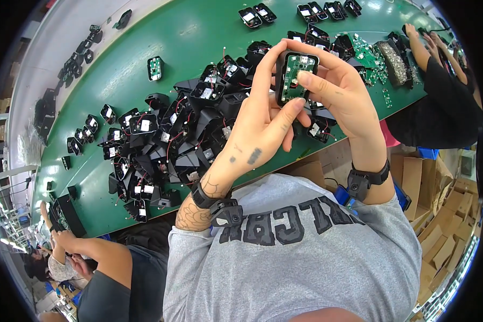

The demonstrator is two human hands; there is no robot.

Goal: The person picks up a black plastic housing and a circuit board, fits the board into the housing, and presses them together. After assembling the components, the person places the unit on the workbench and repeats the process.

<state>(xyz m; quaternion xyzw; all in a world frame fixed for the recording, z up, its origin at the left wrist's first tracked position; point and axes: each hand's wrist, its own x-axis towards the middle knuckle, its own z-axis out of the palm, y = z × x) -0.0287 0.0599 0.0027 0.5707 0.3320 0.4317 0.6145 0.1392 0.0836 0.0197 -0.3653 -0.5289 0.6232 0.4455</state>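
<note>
Between my two hands is a black plastic housing with a green circuit board (291, 75) set inside it, raised above the table. My left hand (271, 115) wraps round its left side and lower end, the thumb at the bottom edge of the board. My right hand (341, 88) curls over the top and right side, and its thumb presses on the face of the board. Below and to the left lies a large heap of black housings (169, 139), many with white parts and thin red and black wires.
A lone housing with a board (154, 68) lies on the green table (118, 59). More housings (249, 17) line the far side. Loose green boards (367, 56) and a box of small metal parts (393, 63) are at right. Other people (451, 91) work on both sides. Cardboard boxes (443, 236) stand at lower right.
</note>
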